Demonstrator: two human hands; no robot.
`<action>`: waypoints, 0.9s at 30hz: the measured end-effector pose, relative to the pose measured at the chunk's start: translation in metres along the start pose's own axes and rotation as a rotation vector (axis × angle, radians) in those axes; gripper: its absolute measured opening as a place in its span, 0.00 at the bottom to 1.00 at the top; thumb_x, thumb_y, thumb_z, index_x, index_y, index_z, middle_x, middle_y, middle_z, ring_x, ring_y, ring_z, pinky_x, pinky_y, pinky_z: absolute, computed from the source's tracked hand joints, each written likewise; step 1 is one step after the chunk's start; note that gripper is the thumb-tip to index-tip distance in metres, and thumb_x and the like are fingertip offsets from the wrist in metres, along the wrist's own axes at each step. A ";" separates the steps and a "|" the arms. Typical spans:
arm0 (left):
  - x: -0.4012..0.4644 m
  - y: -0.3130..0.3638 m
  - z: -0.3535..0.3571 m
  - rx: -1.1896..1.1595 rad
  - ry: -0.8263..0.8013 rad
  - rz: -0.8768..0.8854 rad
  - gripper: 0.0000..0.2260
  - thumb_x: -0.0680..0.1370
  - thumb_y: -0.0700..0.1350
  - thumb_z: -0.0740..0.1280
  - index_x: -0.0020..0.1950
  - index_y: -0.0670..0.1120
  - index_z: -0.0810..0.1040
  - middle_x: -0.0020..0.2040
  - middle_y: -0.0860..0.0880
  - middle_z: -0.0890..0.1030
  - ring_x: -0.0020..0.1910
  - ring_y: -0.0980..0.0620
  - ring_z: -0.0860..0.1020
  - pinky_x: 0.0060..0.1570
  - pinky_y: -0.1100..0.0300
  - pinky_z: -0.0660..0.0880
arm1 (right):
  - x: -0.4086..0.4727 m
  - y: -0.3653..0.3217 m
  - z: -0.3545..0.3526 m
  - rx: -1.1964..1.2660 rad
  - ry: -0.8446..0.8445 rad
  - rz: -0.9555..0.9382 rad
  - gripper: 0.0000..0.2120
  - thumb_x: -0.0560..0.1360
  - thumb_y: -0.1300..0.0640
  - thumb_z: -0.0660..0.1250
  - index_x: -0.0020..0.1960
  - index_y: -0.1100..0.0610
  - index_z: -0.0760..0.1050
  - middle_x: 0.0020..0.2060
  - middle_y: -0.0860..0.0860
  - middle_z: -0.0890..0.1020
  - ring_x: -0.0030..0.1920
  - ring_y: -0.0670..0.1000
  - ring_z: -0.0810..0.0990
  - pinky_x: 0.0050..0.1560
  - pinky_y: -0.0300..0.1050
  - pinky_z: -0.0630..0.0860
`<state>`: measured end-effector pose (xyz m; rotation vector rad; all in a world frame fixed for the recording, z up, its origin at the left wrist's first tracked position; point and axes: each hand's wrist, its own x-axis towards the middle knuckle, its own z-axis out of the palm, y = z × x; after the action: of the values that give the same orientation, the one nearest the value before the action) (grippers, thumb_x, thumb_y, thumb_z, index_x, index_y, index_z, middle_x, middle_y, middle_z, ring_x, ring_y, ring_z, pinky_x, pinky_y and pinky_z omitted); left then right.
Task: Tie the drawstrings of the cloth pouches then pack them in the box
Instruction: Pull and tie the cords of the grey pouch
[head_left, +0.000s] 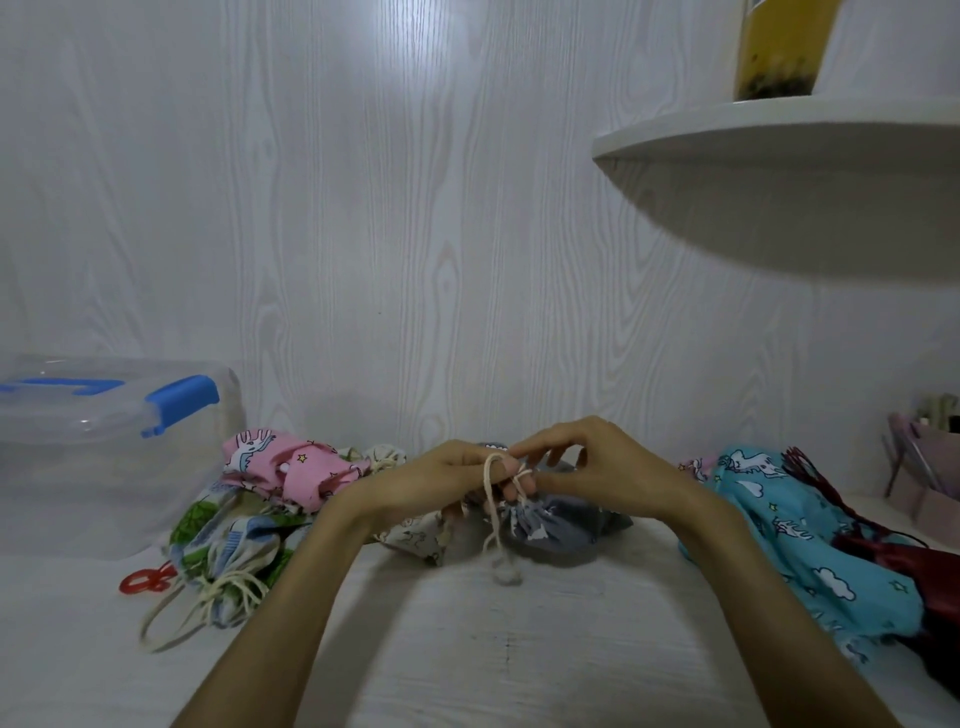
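A grey cloth pouch (550, 530) lies on the white table, its neck gathered. Its cream drawstring (492, 512) loops over the fingers of my left hand (457, 475) and hangs down to a knotted end. My right hand (597, 467) pinches the other strand just above the pouch. A pink pouch (291, 467), a green-and-blue printed pouch (234, 551) with loose cream cords, and a beige pouch (415, 535) lie to the left. A turquoise pouch (795, 540) and a dark red one (924, 571) lie to the right. The clear plastic box (104, 457) with blue latches stands at far left, lid on.
A red plastic clip (148, 578) lies by the box. A rounded white shelf (779, 171) juts out overhead at the right, carrying a jar. A pinkish organiser (924, 467) stands at the far right edge. A white wood-grain wall closes off the back.
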<state>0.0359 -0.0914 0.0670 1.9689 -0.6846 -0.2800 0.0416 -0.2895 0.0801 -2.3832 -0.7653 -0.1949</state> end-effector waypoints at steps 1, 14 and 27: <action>-0.001 0.000 -0.001 -0.009 0.005 -0.005 0.13 0.81 0.50 0.57 0.48 0.49 0.81 0.35 0.60 0.77 0.32 0.63 0.73 0.32 0.68 0.67 | 0.000 0.001 0.001 0.009 0.028 0.000 0.10 0.71 0.54 0.72 0.52 0.47 0.82 0.45 0.43 0.84 0.45 0.41 0.78 0.44 0.29 0.71; -0.002 -0.001 -0.011 -0.307 0.166 0.016 0.15 0.79 0.49 0.62 0.55 0.41 0.82 0.33 0.54 0.79 0.28 0.60 0.71 0.25 0.67 0.60 | 0.000 -0.011 -0.004 0.477 0.150 0.045 0.16 0.75 0.55 0.59 0.29 0.55 0.66 0.22 0.47 0.69 0.25 0.46 0.65 0.33 0.41 0.64; -0.001 0.002 -0.005 -0.323 0.229 0.023 0.12 0.75 0.48 0.67 0.53 0.44 0.84 0.39 0.53 0.82 0.31 0.61 0.72 0.26 0.70 0.67 | -0.013 -0.030 -0.025 0.024 0.080 0.222 0.11 0.73 0.42 0.66 0.49 0.46 0.82 0.40 0.34 0.81 0.31 0.34 0.76 0.41 0.33 0.69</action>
<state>0.0370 -0.0881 0.0713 1.6519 -0.4801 -0.1369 0.0149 -0.2921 0.1114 -2.4001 -0.4596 -0.1858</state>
